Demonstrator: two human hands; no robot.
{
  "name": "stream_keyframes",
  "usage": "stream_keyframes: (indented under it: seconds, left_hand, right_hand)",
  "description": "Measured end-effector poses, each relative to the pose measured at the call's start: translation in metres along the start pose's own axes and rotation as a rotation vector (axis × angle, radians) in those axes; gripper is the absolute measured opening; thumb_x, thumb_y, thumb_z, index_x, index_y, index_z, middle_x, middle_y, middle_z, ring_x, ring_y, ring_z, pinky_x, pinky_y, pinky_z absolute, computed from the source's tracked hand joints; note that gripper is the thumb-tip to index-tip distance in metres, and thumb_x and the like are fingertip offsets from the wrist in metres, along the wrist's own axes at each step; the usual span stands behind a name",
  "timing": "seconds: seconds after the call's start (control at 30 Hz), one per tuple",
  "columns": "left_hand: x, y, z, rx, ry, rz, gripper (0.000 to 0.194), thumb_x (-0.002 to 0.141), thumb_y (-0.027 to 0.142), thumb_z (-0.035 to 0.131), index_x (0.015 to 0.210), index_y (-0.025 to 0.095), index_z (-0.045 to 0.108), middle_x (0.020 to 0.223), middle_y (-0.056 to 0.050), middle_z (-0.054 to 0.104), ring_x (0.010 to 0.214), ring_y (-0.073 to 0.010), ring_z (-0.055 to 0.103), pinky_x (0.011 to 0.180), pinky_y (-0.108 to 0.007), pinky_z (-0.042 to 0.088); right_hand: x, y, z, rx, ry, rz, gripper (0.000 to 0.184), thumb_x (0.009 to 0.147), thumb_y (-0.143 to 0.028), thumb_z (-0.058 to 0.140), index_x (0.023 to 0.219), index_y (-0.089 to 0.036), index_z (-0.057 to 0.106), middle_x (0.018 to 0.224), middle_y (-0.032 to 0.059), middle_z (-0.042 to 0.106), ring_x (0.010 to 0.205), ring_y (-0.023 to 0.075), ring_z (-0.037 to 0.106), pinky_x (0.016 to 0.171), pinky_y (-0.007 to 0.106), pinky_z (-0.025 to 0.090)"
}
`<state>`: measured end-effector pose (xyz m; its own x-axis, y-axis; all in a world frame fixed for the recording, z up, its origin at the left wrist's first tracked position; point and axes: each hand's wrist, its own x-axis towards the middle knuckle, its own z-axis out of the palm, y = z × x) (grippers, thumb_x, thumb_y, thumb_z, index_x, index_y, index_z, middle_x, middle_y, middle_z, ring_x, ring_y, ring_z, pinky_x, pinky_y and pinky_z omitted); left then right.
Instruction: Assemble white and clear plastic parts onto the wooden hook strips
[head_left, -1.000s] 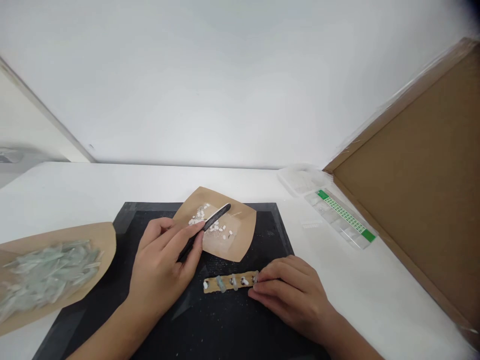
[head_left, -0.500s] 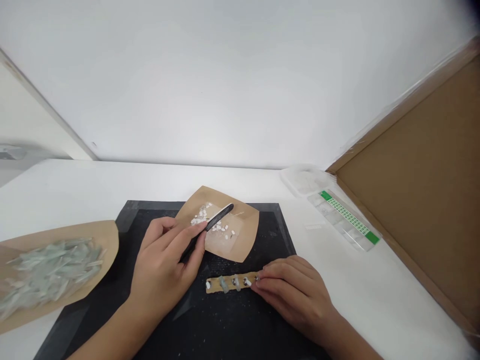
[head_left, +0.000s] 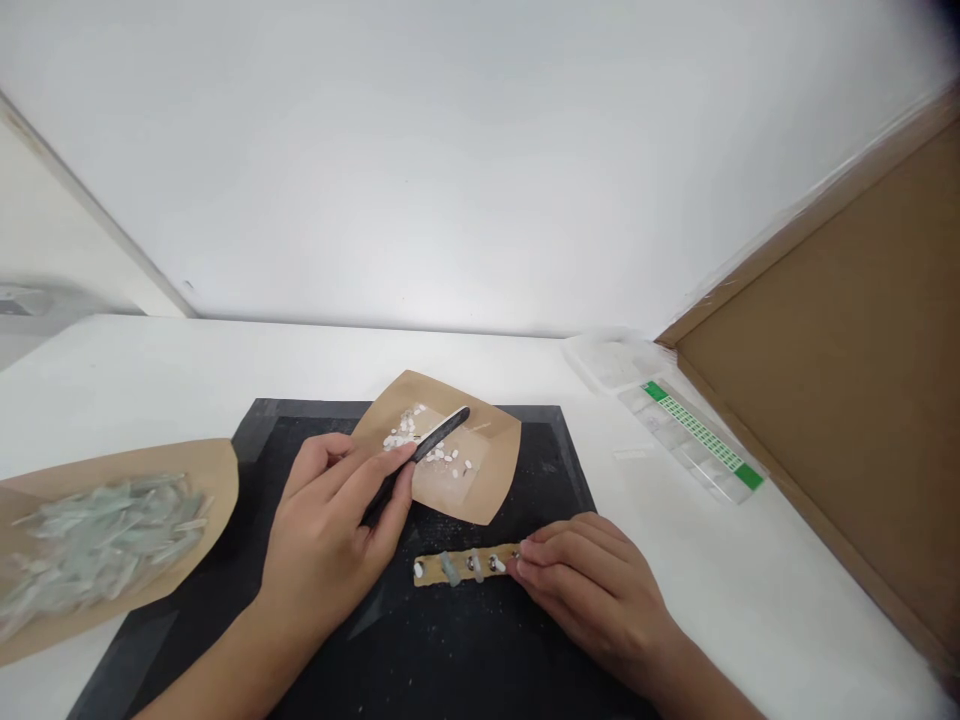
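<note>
My left hand (head_left: 330, 520) is closed around a slim black tool (head_left: 442, 432) with a pale upper edge; its kind I cannot make out. The tool slants over a brown paper tray (head_left: 491, 490) that holds small white pieces (head_left: 405, 430). Below the tray, a narrow tan strip (head_left: 430, 577) lies on the black mat. Along it sit a pale green stone piece (head_left: 450, 568), a clear whitish piece (head_left: 477, 568) and small white bits. My right hand (head_left: 589, 585) pinches at the strip's right end, and its fingers cover that end.
At the left, a larger brown paper tray (head_left: 217, 470) holds many pale green, glassy pieces (head_left: 127, 530). The black mat (head_left: 450, 660) lies on a white table. A clear case with a green label (head_left: 694, 430) lies at the right, near a cardboard panel (head_left: 847, 370).
</note>
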<state>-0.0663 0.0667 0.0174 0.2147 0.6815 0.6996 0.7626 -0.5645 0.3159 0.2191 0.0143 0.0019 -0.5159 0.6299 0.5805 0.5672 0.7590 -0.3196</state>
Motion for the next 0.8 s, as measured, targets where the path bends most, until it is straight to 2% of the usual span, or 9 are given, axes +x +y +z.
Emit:
stream_keyframes:
  seconds: [0.2, 0.43, 0.8]
  left_hand:
    - [-0.001, 0.000, -0.001, 0.000, 0.007, 0.006, 0.031, 0.090, 0.012, 0.075, 0.120, 0.019, 0.071, 0.092, -0.006, 0.077, 0.089, -0.0267, 0.056, 0.083, -0.041, 0.053]
    - [-0.002, -0.001, -0.001, -0.012, 0.009, 0.003, 0.029, 0.091, 0.012, 0.075, 0.119, 0.019, 0.072, 0.090, -0.005, 0.077, 0.089, -0.0252, 0.056, 0.085, -0.041, 0.053]
    - [-0.002, -0.002, -0.001, -0.026, -0.004, 0.017, 0.027, 0.092, 0.012, 0.073, 0.119, 0.018, 0.072, 0.094, -0.006, 0.078, 0.088, -0.0247, 0.056, 0.084, -0.040, 0.052]
  right_hand:
    - [0.002, -0.005, 0.002, -0.071, -0.021, 0.017, 0.018, 0.092, -0.003, 0.074, 0.088, -0.018, 0.066, 0.083, 0.0001, 0.074, 0.081, 0.0148, 0.072, 0.072, 0.031, 0.046]
    - [-0.001, -0.008, 0.004, -0.175, -0.030, 0.024, 0.021, 0.095, -0.008, 0.072, 0.080, -0.020, 0.064, 0.073, -0.0024, 0.071, 0.076, 0.0137, 0.072, 0.072, 0.030, 0.045]
    - [0.003, -0.012, 0.004, -0.150, -0.009, 0.014, 0.023, 0.094, -0.005, 0.071, 0.080, -0.021, 0.062, 0.075, -0.0024, 0.072, 0.074, 0.0146, 0.072, 0.070, 0.032, 0.048]
